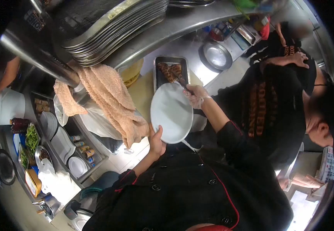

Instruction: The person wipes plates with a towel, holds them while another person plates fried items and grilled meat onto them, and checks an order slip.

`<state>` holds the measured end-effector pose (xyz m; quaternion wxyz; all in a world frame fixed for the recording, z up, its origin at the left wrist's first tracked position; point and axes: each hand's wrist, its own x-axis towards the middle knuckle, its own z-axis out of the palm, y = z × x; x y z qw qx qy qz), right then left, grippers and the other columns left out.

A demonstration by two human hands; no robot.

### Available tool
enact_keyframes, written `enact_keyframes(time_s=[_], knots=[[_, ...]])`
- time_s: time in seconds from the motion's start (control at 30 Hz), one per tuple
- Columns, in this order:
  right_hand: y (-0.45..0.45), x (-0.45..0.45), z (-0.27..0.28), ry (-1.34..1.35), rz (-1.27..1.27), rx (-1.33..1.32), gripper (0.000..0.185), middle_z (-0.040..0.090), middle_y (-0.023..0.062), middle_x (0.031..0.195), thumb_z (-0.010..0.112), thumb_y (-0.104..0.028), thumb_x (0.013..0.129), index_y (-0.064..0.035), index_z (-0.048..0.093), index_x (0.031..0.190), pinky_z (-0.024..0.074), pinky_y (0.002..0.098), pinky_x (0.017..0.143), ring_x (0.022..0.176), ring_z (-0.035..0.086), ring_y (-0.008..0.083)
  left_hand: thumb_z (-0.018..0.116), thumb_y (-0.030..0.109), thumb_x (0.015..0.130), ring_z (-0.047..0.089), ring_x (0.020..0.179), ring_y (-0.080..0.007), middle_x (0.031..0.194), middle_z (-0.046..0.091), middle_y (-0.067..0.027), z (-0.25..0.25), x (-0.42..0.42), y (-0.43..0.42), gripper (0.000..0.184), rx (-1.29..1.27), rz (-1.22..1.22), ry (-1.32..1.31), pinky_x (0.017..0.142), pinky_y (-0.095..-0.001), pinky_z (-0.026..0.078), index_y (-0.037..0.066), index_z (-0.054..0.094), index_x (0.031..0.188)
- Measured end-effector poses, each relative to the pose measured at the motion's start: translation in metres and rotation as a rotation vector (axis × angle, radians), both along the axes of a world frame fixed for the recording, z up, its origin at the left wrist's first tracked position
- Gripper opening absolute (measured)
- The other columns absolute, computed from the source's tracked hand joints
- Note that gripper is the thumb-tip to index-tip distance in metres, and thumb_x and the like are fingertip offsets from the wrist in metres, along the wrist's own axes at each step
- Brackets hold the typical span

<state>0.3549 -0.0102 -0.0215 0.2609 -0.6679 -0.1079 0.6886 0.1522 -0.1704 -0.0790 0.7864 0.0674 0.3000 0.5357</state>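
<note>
A white oval plate [171, 115] is held by its lower left rim in my left hand [157, 143], thumb on top. My right hand [197, 96], in a clear glove, is closed on a dark utensil [181, 85] above the plate's far edge. The utensil's tip reaches toward browned grilled meat [169, 71] in a metal tray [160, 60] just beyond the plate. Whether the tip touches the meat I cannot tell.
Stacked metal platters [120, 30] stand on the steel shelf [186, 29] above. A peach towel [107, 96] hangs at the left. A round metal pan [216, 56] lies beyond the tray. People in black shirts [271, 107] stand close at the right.
</note>
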Motion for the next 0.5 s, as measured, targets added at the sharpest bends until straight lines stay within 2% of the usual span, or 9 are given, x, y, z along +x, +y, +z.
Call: enact_keyframes(time_s=[0.13,0.23,0.33,0.43,0.5], knots=[[0.000,0.001,-0.006,0.019,-0.094,0.027,0.020,0.050,-0.0036,0.057,0.048,-0.024,0.090,-0.0100,0.053,0.076,0.0271,0.0184,0.032,0.035,0.035,0.0053,0.044,0.016,0.094,0.041,0.118,-0.0232,0.127,0.039,-0.0084,0.003,0.023,0.013,0.040,0.026,0.076,0.016,0.096,-0.0431,0.038,0.016,0.027,0.130],[-0.003,-0.005,-0.004,-0.097,-0.070,0.133,0.022,0.052,-0.0018,0.057,0.048,-0.024,0.090,-0.0090,0.054,0.075,0.0268,0.0202,0.034,0.037,0.038,0.0048,0.044,0.018,0.093,0.040,0.120,-0.0252,0.130,0.037,-0.0091,0.005,0.036,0.010,0.043,0.003,0.103,0.021,0.097,-0.0453,0.037,0.016,0.025,0.132],[-0.008,-0.004,0.015,0.014,-0.073,0.146,0.023,0.052,0.0000,0.058,0.049,-0.023,0.090,-0.0076,0.056,0.074,0.0273,0.0225,0.033,0.038,0.040,0.0062,0.043,0.019,0.094,0.040,0.121,-0.0277,0.132,0.037,-0.0105,0.006,0.046,0.019,0.047,-0.007,0.124,0.022,0.099,-0.0463,0.036,0.015,0.022,0.136],[-0.029,-0.012,0.033,-0.075,-0.053,0.220,0.025,0.050,0.0000,0.055,0.049,-0.023,0.090,-0.0062,0.057,0.073,0.0273,0.0227,0.034,0.038,0.039,0.0075,0.043,0.020,0.094,0.040,0.121,-0.0269,0.132,0.036,-0.0089,0.001,0.059,0.027,0.047,-0.016,0.166,0.008,0.097,-0.0463,0.037,0.017,0.021,0.136],[-0.051,-0.021,0.052,-0.058,-0.145,0.195,0.026,0.049,0.0000,0.055,0.049,-0.022,0.090,-0.0054,0.057,0.072,0.0283,0.0225,0.035,0.038,0.038,0.0088,0.044,0.020,0.094,0.039,0.121,-0.0247,0.134,0.034,-0.0065,-0.019,0.065,0.034,0.048,0.021,0.180,-0.016,0.096,-0.0443,0.037,0.020,0.020,0.136]])
